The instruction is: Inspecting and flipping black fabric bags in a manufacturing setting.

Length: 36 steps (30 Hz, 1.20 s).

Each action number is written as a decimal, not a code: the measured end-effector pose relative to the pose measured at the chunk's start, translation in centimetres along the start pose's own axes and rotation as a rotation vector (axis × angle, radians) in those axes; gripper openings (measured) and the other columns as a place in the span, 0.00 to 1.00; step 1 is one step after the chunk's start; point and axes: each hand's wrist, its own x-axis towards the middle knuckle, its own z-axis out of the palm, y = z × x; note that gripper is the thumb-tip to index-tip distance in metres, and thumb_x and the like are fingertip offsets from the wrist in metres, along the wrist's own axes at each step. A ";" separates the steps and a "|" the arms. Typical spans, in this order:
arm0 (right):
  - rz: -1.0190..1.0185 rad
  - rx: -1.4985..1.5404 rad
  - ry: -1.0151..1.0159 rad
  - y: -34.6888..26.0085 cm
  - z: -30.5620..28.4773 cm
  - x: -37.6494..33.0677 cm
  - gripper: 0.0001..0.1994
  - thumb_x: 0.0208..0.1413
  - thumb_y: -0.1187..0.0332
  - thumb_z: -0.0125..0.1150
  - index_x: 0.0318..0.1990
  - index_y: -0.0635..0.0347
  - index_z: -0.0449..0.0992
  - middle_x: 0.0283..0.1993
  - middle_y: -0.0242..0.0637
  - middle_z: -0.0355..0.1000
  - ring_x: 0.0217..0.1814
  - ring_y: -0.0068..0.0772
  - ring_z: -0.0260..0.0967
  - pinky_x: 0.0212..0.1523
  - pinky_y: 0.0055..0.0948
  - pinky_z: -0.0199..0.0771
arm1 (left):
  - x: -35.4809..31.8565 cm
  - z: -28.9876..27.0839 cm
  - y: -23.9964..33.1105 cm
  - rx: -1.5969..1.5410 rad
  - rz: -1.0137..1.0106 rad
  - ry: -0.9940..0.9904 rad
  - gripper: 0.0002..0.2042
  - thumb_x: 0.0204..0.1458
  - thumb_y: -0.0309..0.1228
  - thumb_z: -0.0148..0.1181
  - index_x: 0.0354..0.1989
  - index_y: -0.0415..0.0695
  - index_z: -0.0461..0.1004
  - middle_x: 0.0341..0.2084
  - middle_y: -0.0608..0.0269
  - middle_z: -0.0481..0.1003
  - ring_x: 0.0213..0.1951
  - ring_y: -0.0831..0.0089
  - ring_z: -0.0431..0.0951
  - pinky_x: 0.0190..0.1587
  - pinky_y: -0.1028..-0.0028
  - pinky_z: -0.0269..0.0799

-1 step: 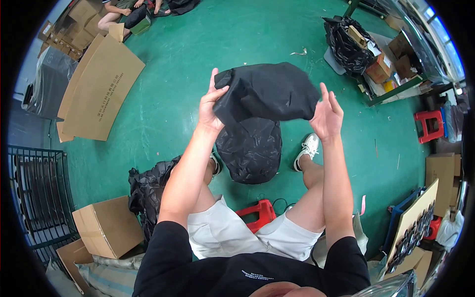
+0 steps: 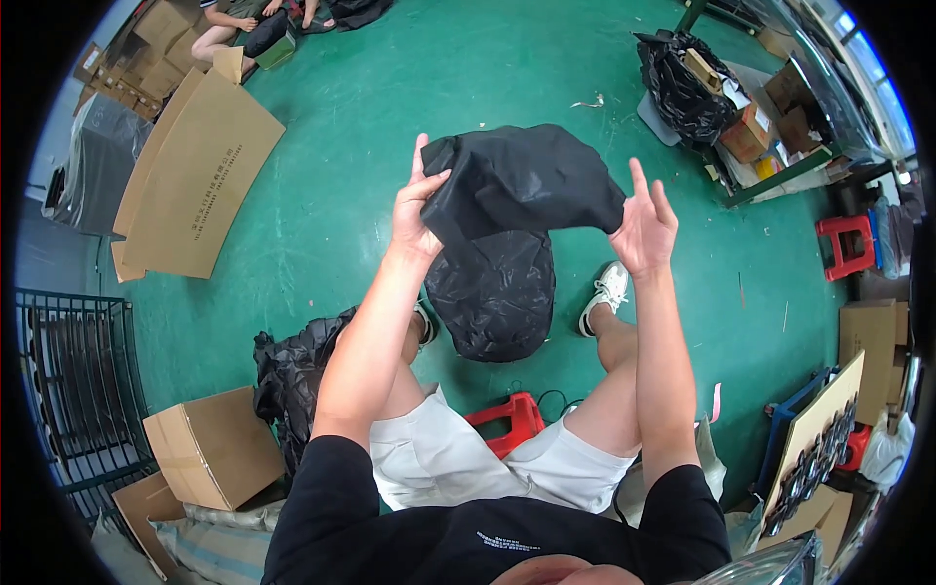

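- The left hand [image 2: 417, 210], just left of the frame's centre and in its upper half, pinches the left edge of a black fabric piece [image 2: 522, 180]: the thumb lies over the front of the cloth and the fingers stand up behind it.
- The right hand [image 2: 643, 226], right of centre at about the same height, is spread open with its fingers pointing up; it touches the right end of the black fabric piece near the palm, and I cannot tell whether it has any hold on it.
- The black fabric piece is held up between the two hands in the upper middle of the frame, stretched roughly level and crumpled along its top.
- Directly below it, in the centre of the frame, a rounded black bag [image 2: 494, 297] hangs or stands between the person's knees; whether it is joined to the held piece cannot be told.
- A red stool [image 2: 507, 422] shows below centre, under the seated person's white shorts.
- A white shoe [image 2: 606, 292] rests on the green floor [image 2: 390, 88], just right of the black bag.
- A crumpled black plastic sack [image 2: 288, 375] lies at the lower left, beside the left thigh.
- A closed cardboard box [image 2: 213, 447] sits further to the lower left.
- Flat cardboard sheets [image 2: 195, 180] lie at the upper left.
- Another black sack stuffed with boxes [image 2: 687, 83] sits at the upper right.
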 end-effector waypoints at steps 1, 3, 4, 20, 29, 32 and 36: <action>-0.068 0.013 -0.085 0.1 -0.2 0.0 0.44 0.61 0.57 0.56 0.74 0.45 0.29 0.71 0.57 0.50 0.71 0.54 0.54 0.69 0.50 0.57 | 0.1 -0.2 -0.1 -0.026 0.006 -0.078 0.39 0.57 0.15 0.44 0.74 0.62 0.39 0.58 0.43 0.66 0.53 0.52 0.75 0.56 0.56 0.74; -0.128 0.027 -0.171 0.2 -0.3 0.2 0.44 0.61 0.58 0.57 0.74 0.46 0.30 0.70 0.58 0.50 0.71 0.53 0.55 0.69 0.50 0.57 | 0.1 -0.5 -0.1 -0.001 -0.008 -0.033 0.42 0.58 0.14 0.42 0.73 0.71 0.33 0.57 0.39 0.66 0.52 0.51 0.76 0.54 0.54 0.76; -0.115 -0.157 -0.056 0.2 -0.3 0.3 0.45 0.59 0.64 0.58 0.74 0.45 0.30 0.67 0.57 0.56 0.67 0.51 0.60 0.66 0.47 0.61 | 0.1 -0.6 -0.2 0.001 -0.005 -0.020 0.42 0.58 0.14 0.42 0.73 0.71 0.33 0.57 0.39 0.66 0.52 0.51 0.76 0.54 0.54 0.76; -0.145 -0.165 -0.107 0.3 1.1 -0.1 0.46 0.53 0.79 0.59 0.74 0.43 0.37 0.48 0.36 0.74 0.53 0.30 0.74 0.54 0.33 0.75 | -0.9 2.1 -2.1 0.616 -0.014 -0.009 0.55 0.49 0.14 0.58 0.72 0.58 0.18 0.64 0.50 0.57 0.54 0.64 0.73 0.55 0.64 0.70; -0.254 -0.525 0.113 1.7 2.3 0.2 0.31 0.50 0.87 0.59 0.63 0.59 0.64 0.43 0.38 0.76 0.45 0.29 0.75 0.48 0.31 0.78 | -0.2 1.7 -1.5 0.581 0.080 -0.001 0.46 0.49 0.11 0.54 0.74 0.57 0.41 0.55 0.51 0.69 0.46 0.69 0.79 0.47 0.71 0.79; -0.282 -0.360 0.044 0.8 1.7 0.0 0.24 0.56 0.83 0.57 0.61 0.59 0.65 0.43 0.39 0.76 0.44 0.31 0.76 0.47 0.32 0.80 | -0.6 1.8 -1.6 0.573 -0.007 0.018 0.44 0.50 0.12 0.55 0.73 0.55 0.42 0.54 0.52 0.69 0.44 0.69 0.79 0.46 0.70 0.80; -0.340 -0.352 0.101 0.0 1.5 0.0 0.23 0.59 0.80 0.56 0.62 0.58 0.64 0.43 0.40 0.76 0.43 0.32 0.77 0.46 0.34 0.80 | -0.3 2.3 -2.9 0.555 0.042 -0.006 0.43 0.52 0.15 0.57 0.73 0.54 0.42 0.44 0.55 0.75 0.39 0.70 0.81 0.40 0.70 0.81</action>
